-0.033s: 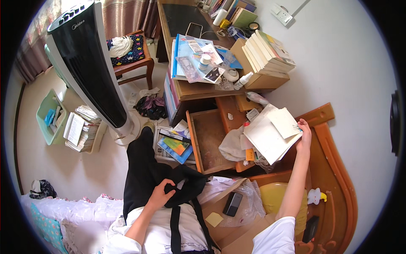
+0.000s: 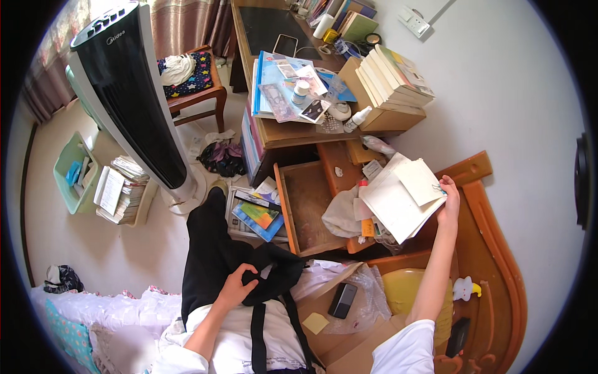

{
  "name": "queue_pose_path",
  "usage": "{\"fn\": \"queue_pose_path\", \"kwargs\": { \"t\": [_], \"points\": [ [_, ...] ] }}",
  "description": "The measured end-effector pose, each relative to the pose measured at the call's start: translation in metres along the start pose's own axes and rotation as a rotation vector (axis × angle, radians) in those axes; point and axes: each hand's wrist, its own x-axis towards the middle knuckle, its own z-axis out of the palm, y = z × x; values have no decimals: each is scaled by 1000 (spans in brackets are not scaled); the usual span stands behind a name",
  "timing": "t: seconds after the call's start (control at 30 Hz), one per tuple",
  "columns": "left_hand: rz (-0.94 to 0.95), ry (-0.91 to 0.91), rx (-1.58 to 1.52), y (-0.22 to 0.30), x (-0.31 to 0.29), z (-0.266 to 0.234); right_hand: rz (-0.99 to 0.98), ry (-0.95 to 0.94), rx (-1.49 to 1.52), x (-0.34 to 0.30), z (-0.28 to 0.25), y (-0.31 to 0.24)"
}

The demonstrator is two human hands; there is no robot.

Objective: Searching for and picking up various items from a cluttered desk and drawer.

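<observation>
My right hand point(image 2: 448, 202) is out to the right, closed on the edge of a stack of white paper sheets point(image 2: 392, 202). A smaller cream sheet point(image 2: 418, 182) with a little drawing near its corner lies on top of the stack. The papers hover over a cluttered wooden nightstand top, hiding part of it. Resting on my black trousers point(image 2: 215, 249), my left hand point(image 2: 238, 285) has its fingers apart and holds nothing. Left of the papers, an open wooden drawer point(image 2: 311, 215) shows a mostly bare bottom, with a whitish cloth bag point(image 2: 341, 213) at its right side.
An open cardboard box point(image 2: 352, 349) beside me holds a dark device point(image 2: 341, 300) and bubble wrap. Ahead, a desk point(image 2: 293, 134) carries folders, bottles and a row of books point(image 2: 395, 78). A tower fan point(image 2: 134, 93) stands left, near a green basket point(image 2: 78, 174) and stacked papers point(image 2: 124, 190).
</observation>
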Motion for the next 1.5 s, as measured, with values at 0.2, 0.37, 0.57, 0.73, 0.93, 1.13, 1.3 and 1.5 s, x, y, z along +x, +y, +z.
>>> {"fn": "queue_pose_path", "kwargs": {
  "t": [0.2, 0.37, 0.57, 0.73, 0.93, 1.13, 1.3, 1.5],
  "points": [
    [-5, 0, 11, 9, -2, 2, -135, -73, -9, -46, -5, -36],
    [202, -43, 85, -7, -3, 3, -467, -120, -344, -138, 33, -48],
    [135, -133, 104, 12, -9, -1, -922, -434, -927, -273, 108, 30],
    [-249, -162, -536, 13, -23, 1, -1005, -762, -893, -376, 155, 131],
    [-357, -22, -526, -11, -37, -7, -954, -929, -935, -430, 166, 163],
    [-373, -33, -600, -21, -41, -14, -657, -881, -693, -412, 149, 143],
    [-329, -39, -716, -26, -38, -14, 12, -306, -495, -350, 94, 231],
    [-392, -35, -808, -39, -37, -19, 932, -541, 302, -330, 75, 255]
  ]
}}
